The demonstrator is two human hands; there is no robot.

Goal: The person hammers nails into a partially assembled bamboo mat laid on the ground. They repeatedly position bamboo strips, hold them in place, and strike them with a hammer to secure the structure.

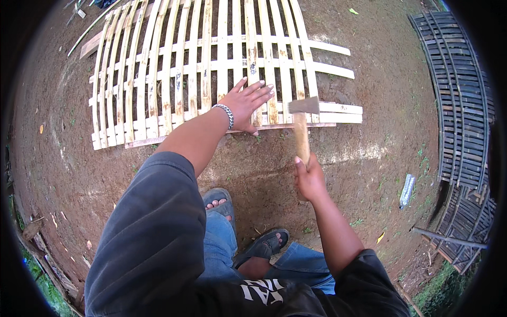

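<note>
A panel of pale wooden or bamboo slats (192,79) lies on the dirt, its many long strips crossed by several crosswise ones. My left hand (246,103), fingers spread, rests flat on the slats near the panel's close edge; a chain bracelet circles that wrist. In my right hand (310,181) is a hatchet (301,132), gripped by its light wooden handle. The hatchet's grey metal head lies in view over the panel's near right part, beside the last long slats. Whether it touches them I cannot tell.
Dark slatted racks (458,95) stand along the right side, with a pole (449,238) below. A crumpled clear plastic bottle (407,191) lies on the brown soil. My sandalled feet (266,247) are just short of the panel. Wood pieces (50,259) edge the lower left.
</note>
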